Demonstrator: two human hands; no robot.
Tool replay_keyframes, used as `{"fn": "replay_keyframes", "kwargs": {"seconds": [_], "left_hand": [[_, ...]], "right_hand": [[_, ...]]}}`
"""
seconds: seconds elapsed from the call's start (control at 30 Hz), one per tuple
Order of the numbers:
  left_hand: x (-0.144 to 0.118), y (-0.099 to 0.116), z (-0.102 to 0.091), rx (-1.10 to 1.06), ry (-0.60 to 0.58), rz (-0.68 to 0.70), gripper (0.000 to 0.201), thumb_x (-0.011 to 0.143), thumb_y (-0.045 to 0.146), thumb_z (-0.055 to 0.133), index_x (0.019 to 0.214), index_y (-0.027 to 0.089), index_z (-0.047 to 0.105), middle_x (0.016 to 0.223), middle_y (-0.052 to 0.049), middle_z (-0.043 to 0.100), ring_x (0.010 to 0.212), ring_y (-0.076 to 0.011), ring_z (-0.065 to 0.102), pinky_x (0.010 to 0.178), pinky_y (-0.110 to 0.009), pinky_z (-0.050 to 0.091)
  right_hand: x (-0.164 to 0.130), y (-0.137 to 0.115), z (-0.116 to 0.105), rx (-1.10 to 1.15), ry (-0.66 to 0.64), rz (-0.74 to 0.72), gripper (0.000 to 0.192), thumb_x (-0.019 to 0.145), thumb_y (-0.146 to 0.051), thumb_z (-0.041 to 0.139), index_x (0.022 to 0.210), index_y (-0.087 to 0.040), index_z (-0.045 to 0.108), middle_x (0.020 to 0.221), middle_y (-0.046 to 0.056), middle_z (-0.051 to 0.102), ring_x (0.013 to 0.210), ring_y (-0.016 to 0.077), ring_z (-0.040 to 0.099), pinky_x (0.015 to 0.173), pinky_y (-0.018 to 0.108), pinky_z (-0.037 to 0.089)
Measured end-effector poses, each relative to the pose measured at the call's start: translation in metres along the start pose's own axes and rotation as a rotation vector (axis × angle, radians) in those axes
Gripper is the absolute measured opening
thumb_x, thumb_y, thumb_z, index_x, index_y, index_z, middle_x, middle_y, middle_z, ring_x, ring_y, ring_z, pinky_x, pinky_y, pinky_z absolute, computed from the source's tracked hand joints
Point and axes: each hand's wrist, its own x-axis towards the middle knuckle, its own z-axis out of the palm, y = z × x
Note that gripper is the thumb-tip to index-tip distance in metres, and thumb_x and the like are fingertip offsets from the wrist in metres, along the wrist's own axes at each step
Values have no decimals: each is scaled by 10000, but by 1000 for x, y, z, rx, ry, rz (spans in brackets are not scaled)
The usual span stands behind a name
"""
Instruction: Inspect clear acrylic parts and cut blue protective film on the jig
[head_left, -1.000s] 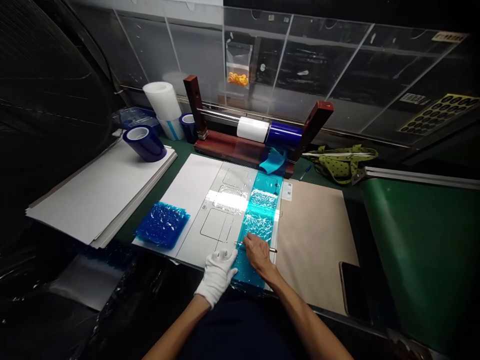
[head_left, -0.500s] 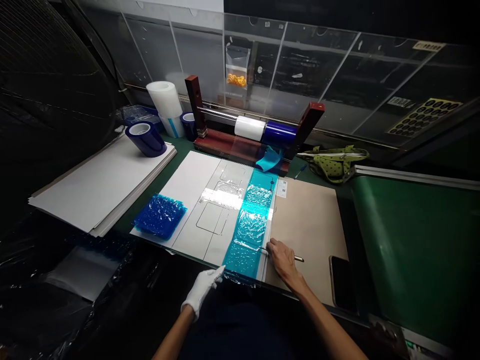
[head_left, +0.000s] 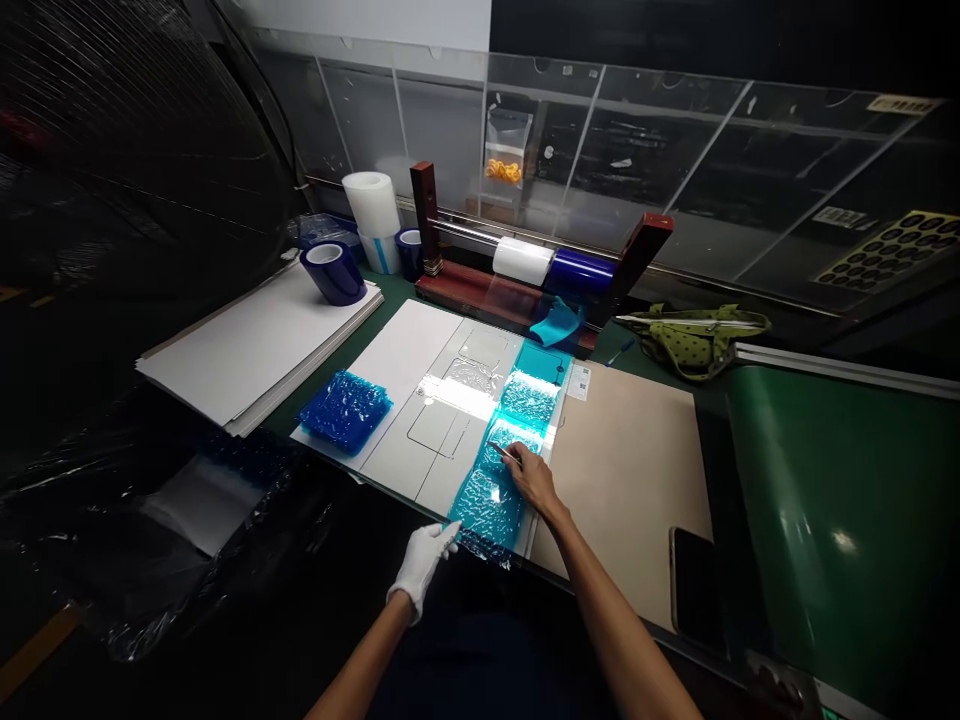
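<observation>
A strip of wrinkled teal film runs down a white panel from a wooden roll holder. My right hand, bare, rests on the strip and grips a thin knife-like tool whose tip points left onto the film. My left hand wears a white glove and touches the strip's near left corner at the table edge, fingers extended.
A stack of blue film pieces lies left of the panel. White boards carry a blue tape roll. A brown sheet, a phone, a green bag and a green conveyor lie to the right.
My right hand moved with the tool from the strip's right edge up and left onto the film. The gloved left hand stays at the strip's near corner. The camera shifted.
</observation>
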Motion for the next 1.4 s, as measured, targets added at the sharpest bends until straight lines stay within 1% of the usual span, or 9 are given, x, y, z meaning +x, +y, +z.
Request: {"fn": "replay_keyframes", "kwargs": {"seconds": [0.3,0.47,0.63,0.77,1.0,1.1,1.2,1.3,1.4], "left_hand": [[-26,0,-34,-59,52,84,467,687,601,614,558,182,452,543,69,388,539,-98,358,555,-250,298],[-30,34,-117,-79,237,157,421,699,598,613,673,183,544,629,47,500,619,-123,462,600,-241,372],[8,86,-220,-36,394,252,427,651,595,658,701,177,588,641,34,546,654,-136,486,622,-236,386],[43,114,-258,18,414,312,469,617,630,656,679,173,571,598,41,521,600,-123,454,599,-237,378],[74,130,-266,254,427,305,533,581,713,603,606,181,568,627,13,572,675,-158,506,649,-258,393],[76,135,-276,420,589,251,537,475,694,684,571,178,566,642,-37,571,789,-254,528,692,-322,383],[70,140,-280,584,827,234,639,456,680,708,793,142,639,947,-167,590,1052,-420,436,810,-451,346],[64,139,-250,793,947,331,670,711,681,512,1094,137,583,1140,-204,533,1100,-405,431,865,-491,332],[65,132,-176,871,576,534,507,869,546,379,1128,161,583,1100,-137,604,1012,-286,541,869,-379,393]], "right_hand": [[18,7,9,81,9,34,187,862,-316,445,933,-246,603,808,-4,672,754,169,589,585,232,301],[7,5,7,190,55,21,249,862,-412,408,934,-249,583,876,7,679,771,184,616,617,256,381],[-13,6,1,314,108,7,345,850,-499,385,939,-220,566,924,50,670,787,190,645,662,276,466],[-25,9,-3,403,155,36,385,829,-544,418,926,-210,584,883,68,665,759,203,642,673,299,491],[-32,8,-6,440,202,107,391,813,-567,455,912,-211,580,915,80,655,816,217,627,737,320,495],[-33,9,-8,404,237,120,387,813,-565,455,917,-216,586,919,78,659,840,221,623,726,314,499],[-32,16,-10,315,283,168,380,808,-564,450,909,-230,600,930,71,671,836,228,632,677,308,498],[-29,23,-14,156,331,212,342,822,-523,432,893,-241,610,930,61,681,819,233,645,631,304,472],[-21,23,-21,-83,366,214,281,860,-427,408,888,-241,617,935,48,684,818,221,646,608,283,422]]}}
